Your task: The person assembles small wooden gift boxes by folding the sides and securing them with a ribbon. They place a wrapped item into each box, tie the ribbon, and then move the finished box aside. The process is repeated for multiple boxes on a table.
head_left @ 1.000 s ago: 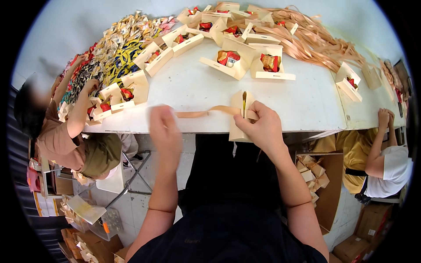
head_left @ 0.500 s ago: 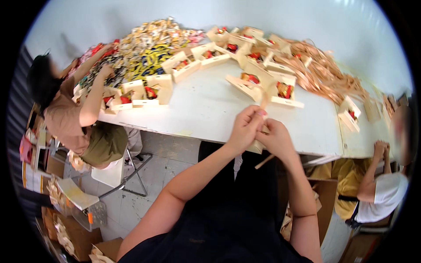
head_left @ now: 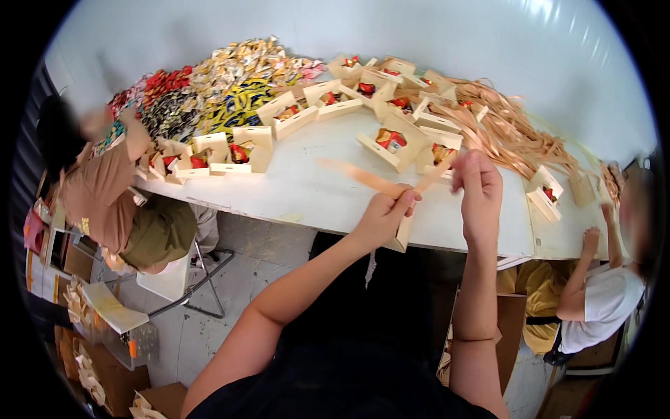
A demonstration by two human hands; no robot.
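A peach-coloured ribbon (head_left: 357, 174) crosses at my left hand (head_left: 388, 215), which pinches it where the two lengths meet. One tail sticks out to the left over the table, blurred. The other runs up to the right, to the curled fingers of my right hand (head_left: 480, 192), which grip its end. Beneath my left hand, at the table's front edge, part of a pale wooden piece (head_left: 402, 236) shows; my hand hides the rest. Just beyond my hands stand two open wooden boxes, one (head_left: 395, 153) with red and gold packets inside, the other partly behind the ribbon.
More open wooden boxes (head_left: 296, 120) with packets stand along the white table (head_left: 307, 181). Heaped small packets (head_left: 237, 70) lie at the back left, loose ribbons (head_left: 516, 126) at the back right. One person (head_left: 105, 174) sits at the left, another (head_left: 600, 300) at the right.
My right hand has moved up and to the right, away from my left hand, drawing a ribbon length with it. The other tail has swung out to the left. The left person's arm has drawn back.
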